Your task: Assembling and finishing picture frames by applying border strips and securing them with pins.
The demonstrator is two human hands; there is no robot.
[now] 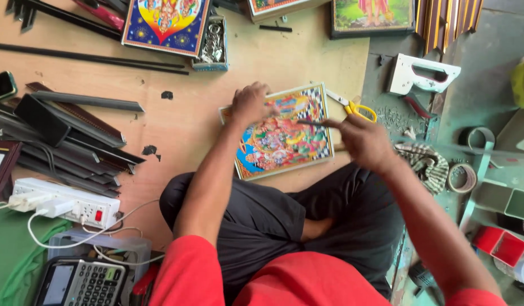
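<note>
Your left hand (249, 103) is pressing flat on the bright picture (279, 133) — your right hand (361, 139), at 3 o'clock, is pinching a thin tool (310, 122).

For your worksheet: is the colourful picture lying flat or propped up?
Flat: the picture lies face up on the board, left hand pressing its corner.

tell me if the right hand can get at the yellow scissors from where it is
Probably yes: the yellow scissors lie just beyond the right hand with nothing between, though its fingers already pinch a thin tool.

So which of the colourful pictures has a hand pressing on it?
The middle picture, lying before the person's knees: the left hand presses its corner. The others lie untouched along the top.
</note>
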